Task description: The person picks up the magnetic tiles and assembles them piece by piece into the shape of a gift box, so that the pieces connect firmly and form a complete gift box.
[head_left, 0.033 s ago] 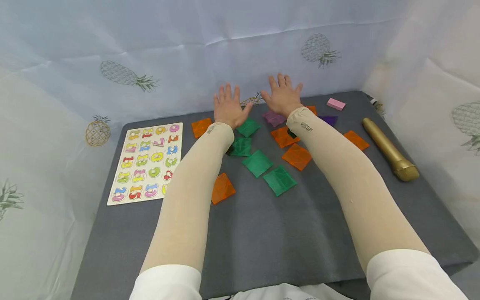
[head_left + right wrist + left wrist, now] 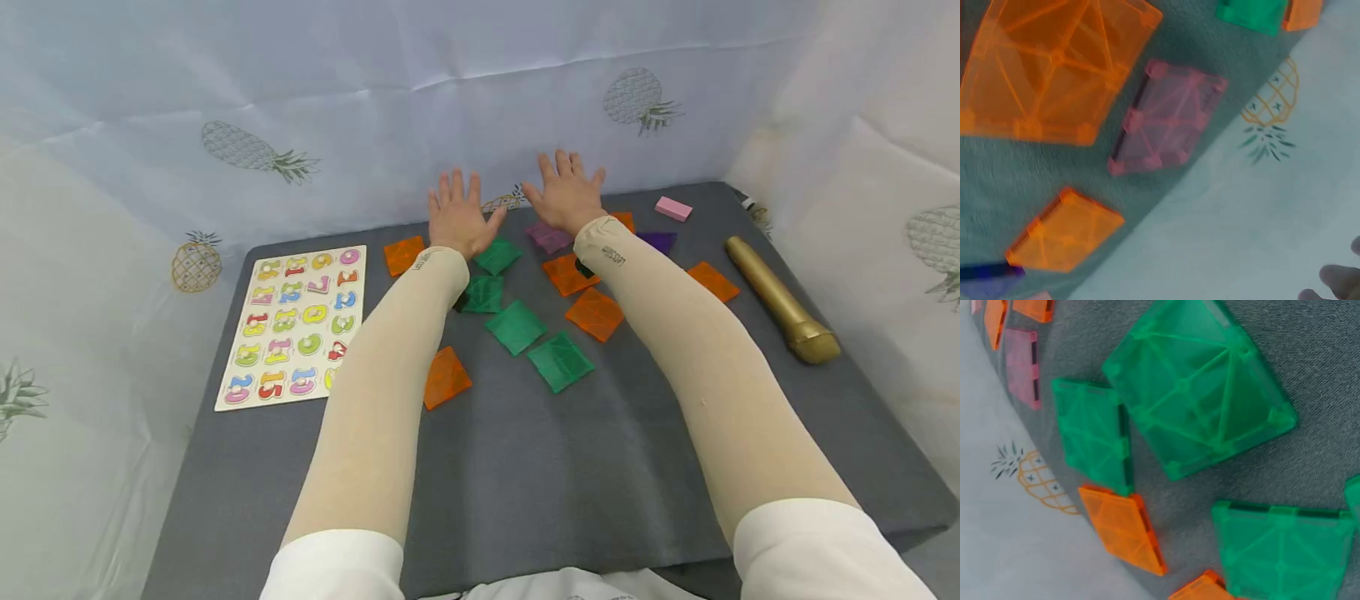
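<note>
Both hands are stretched out over the table's back edge with their fingers spread, holding nothing. The left hand (image 2: 459, 221) is nearest a green tile (image 2: 497, 255) and an orange tile (image 2: 403, 255). Beside the right hand (image 2: 566, 196) lies a pink-purple tile (image 2: 548, 237). More green tiles (image 2: 516, 327) and orange tiles (image 2: 595, 314) lie between the forearms. The left wrist view has a large green tile (image 2: 1200, 387) and no hand. In the right wrist view, fingertips (image 2: 1342, 280) show at the lower right corner, away from the pink-purple tile (image 2: 1169, 119).
A number puzzle board (image 2: 292, 325) lies at the left of the grey table (image 2: 517, 483). To the right are a gold microphone (image 2: 780, 298), a pink block (image 2: 673, 208), a purple tile (image 2: 659, 242) and an orange tile (image 2: 713, 282). A pineapple-print cloth (image 2: 480, 117) hangs behind.
</note>
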Demonstrator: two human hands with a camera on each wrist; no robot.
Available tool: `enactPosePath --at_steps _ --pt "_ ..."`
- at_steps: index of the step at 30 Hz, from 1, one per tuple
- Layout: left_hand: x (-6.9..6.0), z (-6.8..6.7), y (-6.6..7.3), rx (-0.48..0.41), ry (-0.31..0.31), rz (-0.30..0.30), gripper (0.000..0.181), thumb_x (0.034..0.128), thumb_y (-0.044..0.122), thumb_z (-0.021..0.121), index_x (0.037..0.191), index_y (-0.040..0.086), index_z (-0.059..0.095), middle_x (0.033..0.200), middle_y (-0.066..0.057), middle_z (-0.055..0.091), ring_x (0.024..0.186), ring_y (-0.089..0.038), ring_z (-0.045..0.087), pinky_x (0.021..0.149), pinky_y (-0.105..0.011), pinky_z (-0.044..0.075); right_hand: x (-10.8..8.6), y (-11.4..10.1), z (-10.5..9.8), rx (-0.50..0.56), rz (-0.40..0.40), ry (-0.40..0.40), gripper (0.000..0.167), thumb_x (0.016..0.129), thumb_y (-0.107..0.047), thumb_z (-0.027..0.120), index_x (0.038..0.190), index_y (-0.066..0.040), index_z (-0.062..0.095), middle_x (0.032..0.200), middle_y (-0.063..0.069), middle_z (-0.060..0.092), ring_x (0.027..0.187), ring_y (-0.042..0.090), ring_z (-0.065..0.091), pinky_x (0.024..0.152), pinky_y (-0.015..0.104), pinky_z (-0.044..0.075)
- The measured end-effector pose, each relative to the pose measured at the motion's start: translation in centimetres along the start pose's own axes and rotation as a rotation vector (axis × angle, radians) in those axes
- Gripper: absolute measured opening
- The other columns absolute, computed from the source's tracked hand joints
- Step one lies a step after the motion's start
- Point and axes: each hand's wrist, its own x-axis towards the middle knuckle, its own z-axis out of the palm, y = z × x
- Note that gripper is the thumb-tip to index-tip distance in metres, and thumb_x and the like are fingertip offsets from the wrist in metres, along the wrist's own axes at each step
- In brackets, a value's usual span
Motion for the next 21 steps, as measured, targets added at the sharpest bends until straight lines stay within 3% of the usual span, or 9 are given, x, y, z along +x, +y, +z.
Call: enactPosePath --at_steps 5,8,11,14,17,21 --pt "-0.4 0.6 -1.2 0.004 -0.045 0.024 0.08 0.0965 0.065 0.025 0.156 0.019 -0.005 0.162 -0.011 -0.011 0.149 -0.032 -0.009 0.12 -0.049 -0.001 -0.6 -0.2 1.2 0.003 -0.039 -0.059 0.07 0.102 -0.054 0.021 0.156 -0.015 0.003 0.162 0.014 -0.001 0.148 0.039 -0.001 0.109 0.073 0.002" --pt "-2.4 0.7 -2.2 0.052 -0.083 0.093 0.081 0.0982 0.058 0.034 0.156 0.012 0.002 0.161 -0.018 0.001 0.149 -0.037 0.002 0.12 -0.052 0.005 -2.6 -0.3 2.3 0.019 -0.184 -0.099 0.064 0.102 -0.046 0.037 0.152 -0.006 0.027 0.156 0.018 0.027 0.141 0.039 0.028 0.109 0.067 0.021" --pt "-6.7 1.1 -3.2 0.104 -0.107 0.185 0.074 0.0977 0.05 0.046 0.15 0.001 0.027 0.15 -0.024 0.031 0.139 -0.04 0.031 0.114 -0.052 0.028 -6.2 0.0 3.7 0.022 -0.422 -0.169 0.054 0.099 -0.037 0.051 0.138 0.0 0.049 0.139 0.019 0.052 0.118 0.036 0.056 0.101 0.055 0.042" --pt "-12.4 2.5 -4.0 0.113 -0.133 0.259 0.068 0.0934 0.05 0.056 0.134 -0.004 0.049 0.126 -0.022 0.053 0.114 -0.037 0.054 0.094 -0.047 0.049 -10.7 1.0 5.4 0.043 -0.632 -0.259 0.049 0.093 -0.033 0.064 0.129 0.001 0.059 0.127 0.017 0.062 0.108 0.032 0.063 0.094 0.047 0.05" --pt "-17.5 4.6 -5.0 0.082 -0.137 0.301 0.068 0.0866 0.05 0.066 0.124 -0.007 0.057 0.108 -0.019 0.057 0.095 -0.033 0.056 0.077 -0.041 0.054 -14.7 2.5 7.2 -0.01 -0.713 -0.28 0.055 0.085 -0.033 0.073 0.129 -0.003 0.059 0.131 0.017 0.059 0.119 0.035 0.056 0.094 0.052 0.048" --pt "-21.5 7.5 -6.4 0.092 -0.021 0.311 0.066 0.0792 0.042 0.077 0.121 -0.006 0.059 0.107 -0.016 0.054 0.093 -0.03 0.052 0.079 -0.038 0.052 -17.9 3.6 9.5 -0.174 -0.725 -0.151 0.064 0.082 -0.036 0.074 0.136 -0.008 0.054 0.141 0.019 0.05 0.129 0.04 0.046 0.095 0.059 0.044"
